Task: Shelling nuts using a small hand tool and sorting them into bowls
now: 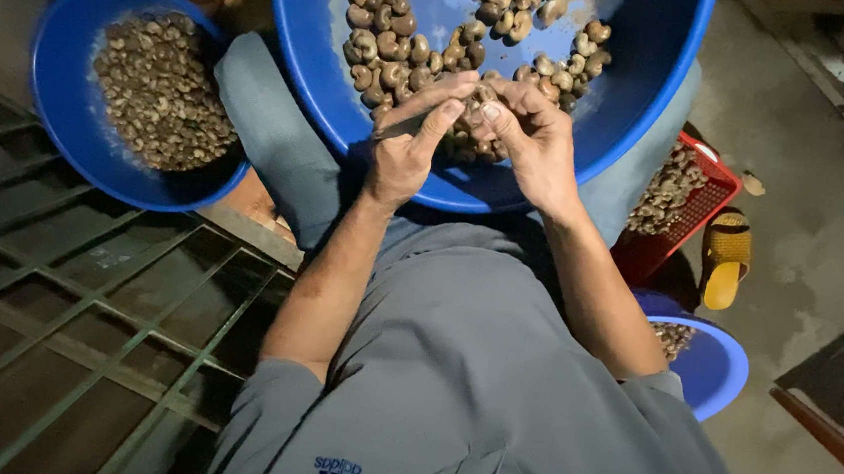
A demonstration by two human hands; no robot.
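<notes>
Both hands meet over the near rim of the big round blue plastic basin [656,75] that rests on the person's lap. Between them sits one small brown kidney-shaped nut [477,98], curved and dull, with a mottled, roughish shell much like the others heaped behind it. The left hand [404,150] has its fingers [438,123] drawn together, thumb and forefinger pressed along something thin and dark; I cannot tell from here what that is. The right hand [535,141] has its fingers [492,112] clamped on the nut, thumb tip bearing against it. The nut is held just above the basin's contents, close to the near edge of the basin.

Inside the basin lies a loose pile of brown curved nuts in the shell [397,49], spread from the middle toward the far side, with bare blue bottom showing between the clusters.

To the person's left, on the floor beside a dark metal grille [64,319], stands a smaller blue plastic bowl [57,88] filled with smaller, paler brown pieces [162,96]. To the right, a red plastic mesh basket [690,213] holds more brownish pieces, and just beside it lies a yellow rubber sandal [727,256]. Nearer still sits another small blue bowl [713,370], partly hidden by the right arm.
</notes>
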